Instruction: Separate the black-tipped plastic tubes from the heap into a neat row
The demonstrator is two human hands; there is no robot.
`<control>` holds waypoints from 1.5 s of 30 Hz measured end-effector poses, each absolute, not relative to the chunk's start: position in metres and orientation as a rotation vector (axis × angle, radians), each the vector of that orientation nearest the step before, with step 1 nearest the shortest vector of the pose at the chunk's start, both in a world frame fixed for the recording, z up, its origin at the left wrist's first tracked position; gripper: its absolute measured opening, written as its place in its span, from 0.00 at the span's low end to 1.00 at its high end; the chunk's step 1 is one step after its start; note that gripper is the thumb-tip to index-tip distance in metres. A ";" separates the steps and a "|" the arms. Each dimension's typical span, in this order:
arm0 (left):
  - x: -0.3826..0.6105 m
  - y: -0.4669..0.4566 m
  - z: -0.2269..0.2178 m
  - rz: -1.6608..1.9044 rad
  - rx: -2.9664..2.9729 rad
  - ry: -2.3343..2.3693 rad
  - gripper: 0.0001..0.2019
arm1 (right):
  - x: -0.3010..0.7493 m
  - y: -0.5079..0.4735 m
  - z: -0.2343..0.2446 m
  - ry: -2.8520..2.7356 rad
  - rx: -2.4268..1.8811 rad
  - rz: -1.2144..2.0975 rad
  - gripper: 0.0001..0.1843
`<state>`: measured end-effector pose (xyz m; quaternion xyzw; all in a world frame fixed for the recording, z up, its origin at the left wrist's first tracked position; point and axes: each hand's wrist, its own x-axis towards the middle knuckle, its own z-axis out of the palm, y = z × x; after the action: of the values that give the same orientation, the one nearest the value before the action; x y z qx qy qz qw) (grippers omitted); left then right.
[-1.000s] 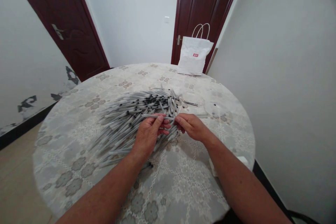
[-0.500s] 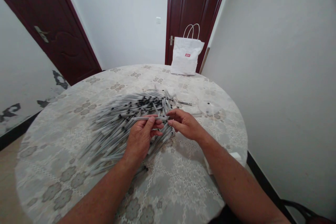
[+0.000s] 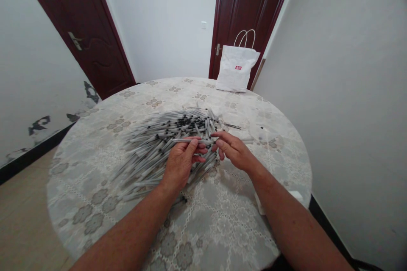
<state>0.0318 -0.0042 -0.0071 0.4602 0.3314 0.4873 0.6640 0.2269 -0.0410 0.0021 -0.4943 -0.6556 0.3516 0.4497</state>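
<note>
A big heap of grey pen barrels with black tips (image 3: 159,139) lies spread across the round table (image 3: 104,203). My left hand (image 3: 181,163) rests over the heap's right part, its thumb and fingers closed on one grey pen barrel (image 3: 182,140) held level. My right hand (image 3: 230,149) is just right of it, fingers pinched at the barrel's right end. What the right fingertips hold is too small to make out.
A white paper bag (image 3: 237,72) with handles stands at the table's far edge, before a dark red door (image 3: 251,12). A thin dark refill (image 3: 233,126) and a clear plastic sheet (image 3: 263,131) lie right of the heap. The wall runs close on the right.
The hands stay together on the same barrel; the right fingers have shifted slightly at its end. The camera view swung left and back.
</note>
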 end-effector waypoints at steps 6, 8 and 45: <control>0.032 -0.003 -0.007 1.104 1.028 0.756 0.19 | 0.227 -0.039 0.001 -1.636 -1.289 0.768 0.12; 0.031 -0.002 -0.007 1.127 1.013 0.753 0.19 | 0.227 -0.037 -0.002 -1.571 -1.254 0.792 0.12; 0.034 -0.007 -0.010 0.958 0.971 0.707 0.15 | 0.280 -0.038 0.006 -1.396 -1.521 0.283 0.20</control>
<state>0.0340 -0.0074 -0.0097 0.4393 0.3198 0.4334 0.7190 0.2800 -0.0377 0.0056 -0.6303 -0.5783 0.1172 0.5045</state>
